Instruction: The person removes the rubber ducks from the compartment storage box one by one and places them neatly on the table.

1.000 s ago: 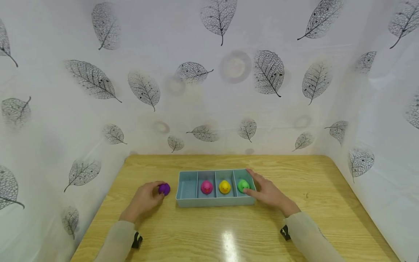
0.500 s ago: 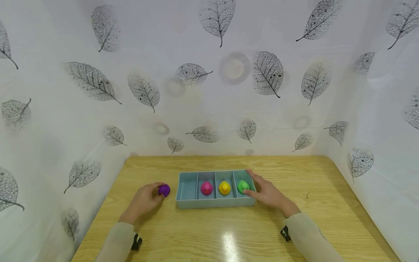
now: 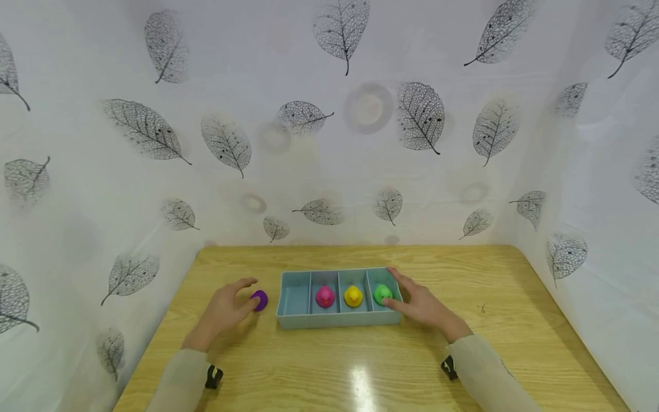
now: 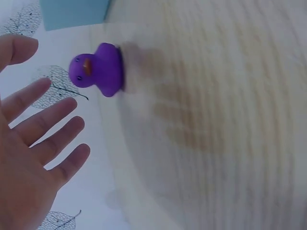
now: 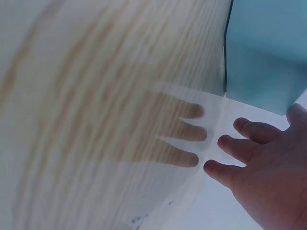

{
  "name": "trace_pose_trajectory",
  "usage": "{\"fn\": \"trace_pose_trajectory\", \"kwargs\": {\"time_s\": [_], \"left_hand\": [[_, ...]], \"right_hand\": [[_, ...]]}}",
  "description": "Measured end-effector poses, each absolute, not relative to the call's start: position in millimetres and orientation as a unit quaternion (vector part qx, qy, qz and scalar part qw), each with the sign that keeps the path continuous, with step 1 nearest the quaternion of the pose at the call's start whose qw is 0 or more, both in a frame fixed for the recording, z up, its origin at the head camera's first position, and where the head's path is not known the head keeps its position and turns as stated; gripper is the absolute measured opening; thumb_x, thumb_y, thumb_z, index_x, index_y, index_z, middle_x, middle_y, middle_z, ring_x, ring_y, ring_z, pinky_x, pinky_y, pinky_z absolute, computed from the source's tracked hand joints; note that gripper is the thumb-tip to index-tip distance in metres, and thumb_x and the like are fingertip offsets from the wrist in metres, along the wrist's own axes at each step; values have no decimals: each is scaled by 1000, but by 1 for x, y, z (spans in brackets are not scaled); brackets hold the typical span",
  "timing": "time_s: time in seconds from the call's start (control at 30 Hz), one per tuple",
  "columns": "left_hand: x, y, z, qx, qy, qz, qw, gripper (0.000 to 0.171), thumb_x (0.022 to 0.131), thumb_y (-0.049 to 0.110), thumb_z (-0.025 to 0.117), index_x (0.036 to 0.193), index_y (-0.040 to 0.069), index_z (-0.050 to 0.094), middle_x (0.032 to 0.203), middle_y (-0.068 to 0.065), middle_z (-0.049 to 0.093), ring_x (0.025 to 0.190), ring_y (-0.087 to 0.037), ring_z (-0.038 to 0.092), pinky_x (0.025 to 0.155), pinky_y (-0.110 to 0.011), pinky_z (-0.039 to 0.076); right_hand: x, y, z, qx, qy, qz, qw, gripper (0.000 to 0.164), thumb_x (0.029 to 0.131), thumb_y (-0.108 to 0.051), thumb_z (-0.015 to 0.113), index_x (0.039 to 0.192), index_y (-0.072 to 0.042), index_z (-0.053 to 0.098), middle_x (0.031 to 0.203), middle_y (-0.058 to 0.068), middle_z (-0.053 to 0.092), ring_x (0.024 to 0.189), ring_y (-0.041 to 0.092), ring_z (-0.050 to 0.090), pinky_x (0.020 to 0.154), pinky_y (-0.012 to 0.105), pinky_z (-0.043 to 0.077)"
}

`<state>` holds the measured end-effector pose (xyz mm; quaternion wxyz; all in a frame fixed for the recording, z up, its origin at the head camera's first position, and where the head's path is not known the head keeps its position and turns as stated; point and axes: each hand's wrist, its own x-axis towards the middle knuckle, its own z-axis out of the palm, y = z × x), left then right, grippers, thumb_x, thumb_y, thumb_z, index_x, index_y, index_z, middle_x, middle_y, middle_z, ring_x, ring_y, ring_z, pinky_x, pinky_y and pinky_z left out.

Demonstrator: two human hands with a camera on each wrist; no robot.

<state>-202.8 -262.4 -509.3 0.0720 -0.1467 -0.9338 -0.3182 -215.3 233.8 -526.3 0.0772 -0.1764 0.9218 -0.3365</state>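
Your left hand (image 3: pixel 224 312) lies with fingers spread and relaxed, holding nothing, just beside the smooth purple rubber duck (image 3: pixel 259 299) standing on the wood-grain surface left of the blue plastic tray (image 3: pixel 298 319). Your right hand (image 3: pixel 423 305) rests straight-fingered against the tray's right end

Glossy wood-grain table (image 3: pixel 463 343) — matt plastic tray (image 3: pixel 337 319), rubbery purple duck (image 3: pixel 259 299).

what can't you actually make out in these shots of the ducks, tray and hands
- Head view: the purple duck is too small to show contact with the left hand.
- Left wrist view: the tray is cut off by the top edge.
- Right wrist view: the right hand is cropped; the tabletop is blurred.
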Motion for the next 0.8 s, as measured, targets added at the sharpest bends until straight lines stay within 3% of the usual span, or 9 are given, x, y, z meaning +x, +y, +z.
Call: {"fn": "trace_pose_trajectory", "kwargs": {"time_s": [0.13,0.37,0.4,0.5,0.57,0.63,0.7,0.73,0.8], "left_hand": [[-204,-256,-502,-153,-927,-329,96,47,97,23,75,138,3,65,130,-24,71,124,-51,64,106,-68,49],[-207,-238,-489,-192,-912,-337,131,45,96,20,77,136,3,67,127,-21,74,119,-45,68,101,-65,53],[-207,-234,-487,-197,-910,-338,136,44,95,20,77,136,3,68,126,-21,75,116,-43,70,100,-63,55],[-207,-225,-482,-212,-903,-347,135,44,95,18,78,135,2,68,126,-21,75,83,-35,73,85,-48,60],[-207,-220,-479,-221,-899,-353,132,45,96,18,77,136,2,67,126,-20,74,80,-33,71,75,-35,60],[-208,-215,-479,-225,-897,-361,123,45,96,18,77,137,2,67,128,-21,73,82,-34,72,68,-26,55],[-209,-210,-478,-230,-895,-364,119,45,96,19,77,137,4,67,130,-19,73,99,-35,73,62,-24,56],[-210,-208,-477,-233,-894,-363,119,45,96,19,77,138,5,67,130,-19,73,108,-37,72,66,-25,58],[-211,-203,-478,-239,-894,-360,120,45,95,20,77,137,6,67,131,-17,73,111,-36,72,75,-35,62]], "right_hand": [[-216,234,-527,-174,921,-339,82,92,99,-61,63,171,-27,16,174,17,24,154,53,32,120,75,30],[-216,234,-527,-171,919,-346,82,92,98,-62,64,170,-30,16,174,15,24,154,53,32,120,75,29],[-216,234,-527,-170,919,-346,82,92,98,-62,64,171,-30,16,174,15,24,154,53,32,120,75,29],[-215,234,-528,-169,919,-346,83,92,99,-61,64,171,-30,15,174,15,24,154,53,32,120,75,29],[-215,234,-528,-168,918,-348,85,93,98,-61,64,171,-30,15,174,15,24,154,53,31,120,74,29],[-215,234,-527,-168,918,-349,85,93,99,-61,64,171,-29,15,174,15,24,154,53,31,120,74,29],[-215,234,-527,-167,918,-350,86,93,98,-60,64,171,-30,15,175,15,23,154,53,31,121,74,29],[-215,234,-526,-166,918,-349,86,93,98,-61,64,171,-30,15,175,14,24,154,53,31,121,74,29],[-215,234,-527,-168,919,-346,84,92,99,-61,64,171,-30,15,174,15,24,153,53,32,121,74,29]]}}
